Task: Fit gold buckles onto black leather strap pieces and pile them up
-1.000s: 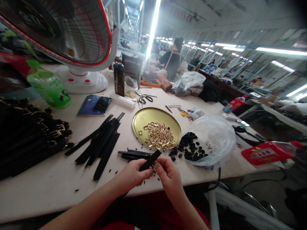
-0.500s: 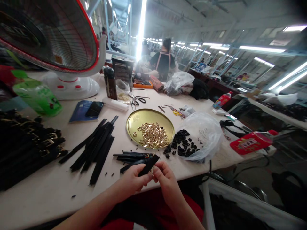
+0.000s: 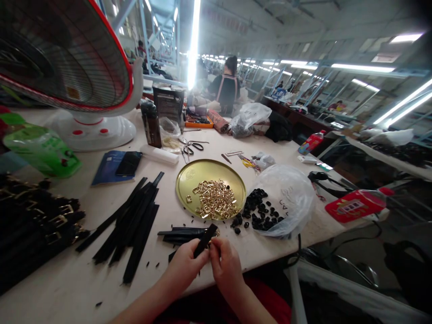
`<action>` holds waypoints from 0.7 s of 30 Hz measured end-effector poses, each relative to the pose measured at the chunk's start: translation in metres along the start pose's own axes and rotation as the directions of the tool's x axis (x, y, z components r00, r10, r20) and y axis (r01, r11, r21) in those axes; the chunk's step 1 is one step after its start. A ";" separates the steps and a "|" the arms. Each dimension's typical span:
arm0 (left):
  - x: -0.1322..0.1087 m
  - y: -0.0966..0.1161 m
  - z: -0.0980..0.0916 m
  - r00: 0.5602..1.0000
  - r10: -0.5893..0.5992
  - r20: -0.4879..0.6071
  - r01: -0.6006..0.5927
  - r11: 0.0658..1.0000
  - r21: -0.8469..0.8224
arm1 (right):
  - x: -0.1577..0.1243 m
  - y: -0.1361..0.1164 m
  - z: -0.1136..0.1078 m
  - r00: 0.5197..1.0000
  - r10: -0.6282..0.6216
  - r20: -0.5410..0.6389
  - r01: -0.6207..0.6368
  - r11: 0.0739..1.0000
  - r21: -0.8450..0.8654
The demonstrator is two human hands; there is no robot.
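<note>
Plainly, your left hand (image 3: 187, 263) has its grip closed round a flat, narrow black strap (image 3: 206, 239), which slants up above the near edge of the pale table (image 3: 111, 288). It should be light and bendy with some spring, hardly fragile; pinch it across its flat faces, close to the end. To its right, your right hand (image 3: 225, 258) pinches what seems to be a small gold-coloured metal piece (image 3: 208, 245), though your fingertips cover most of it. Expect that to be stiff, light and a bit slippery, best taken by its sides.

As for containers, from your left: a clear plastic bottle with green contents (image 3: 43, 148) and a dark cylindrical bottle (image 3: 151, 123). Next, a shallow oval gold metal tray (image 3: 216, 168) carries a heap of small gold metal buckles (image 3: 218, 198). Just beside it, a translucent white plastic bag (image 3: 297, 189) lies open, small rounded black pieces (image 3: 259, 207) at its mouth and spilled on the table. Furthest right lies a red plastic bottle (image 3: 357, 204).
</note>
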State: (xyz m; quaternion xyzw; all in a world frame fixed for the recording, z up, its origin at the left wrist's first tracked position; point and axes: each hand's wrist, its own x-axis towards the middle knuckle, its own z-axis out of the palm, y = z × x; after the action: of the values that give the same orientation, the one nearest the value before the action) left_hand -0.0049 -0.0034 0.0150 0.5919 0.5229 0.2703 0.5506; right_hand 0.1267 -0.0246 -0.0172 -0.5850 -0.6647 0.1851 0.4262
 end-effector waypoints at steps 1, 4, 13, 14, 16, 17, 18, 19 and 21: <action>0.001 0.001 -0.002 1.000 -0.006 0.013 0.007 1.000 -0.017 | 0.003 -0.002 0.000 0.997 0.069 0.026 -0.071 0.994 0.079; 0.002 0.006 -0.005 0.999 0.004 0.031 -0.002 0.998 -0.056 | 0.011 -0.009 0.001 0.954 0.268 0.135 -0.299 0.889 0.348; 0.006 -0.011 0.004 0.995 0.051 -0.086 -0.037 0.987 0.156 | -0.005 0.007 0.008 0.997 -0.071 -0.034 0.067 0.992 -0.103; 0.006 -0.013 0.005 0.994 0.054 -0.092 -0.038 0.986 0.161 | -0.005 0.009 0.008 0.996 -0.091 -0.024 0.088 0.989 -0.120; 0.006 -0.013 0.006 0.995 0.056 -0.082 -0.046 0.992 0.119 | -0.003 0.009 0.008 1.000 0.008 0.006 -0.008 1.000 -0.027; 0.006 -0.013 0.005 0.996 0.056 -0.075 -0.050 0.995 0.085 | -0.002 0.008 0.009 0.994 0.105 0.030 -0.107 0.992 0.071; 0.006 -0.012 0.005 0.996 0.055 -0.069 -0.051 0.997 0.055 | 0.000 0.006 0.009 0.976 0.209 0.069 -0.218 0.959 0.182; 0.006 -0.010 0.004 0.996 0.057 -0.071 -0.054 0.998 0.038 | 0.001 0.003 0.009 0.948 0.297 0.116 -0.318 0.905 0.282; 0.006 -0.008 0.003 0.994 0.073 -0.083 -0.068 0.996 0.058 | 0.002 -0.001 0.009 0.914 0.376 0.152 -0.406 0.839 0.363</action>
State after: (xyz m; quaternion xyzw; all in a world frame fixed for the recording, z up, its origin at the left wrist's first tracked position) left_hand -0.0033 -0.0005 0.0055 0.6127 0.5320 0.3001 0.5015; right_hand 0.1190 -0.0207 -0.0215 -0.6051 -0.4970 0.4171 0.4613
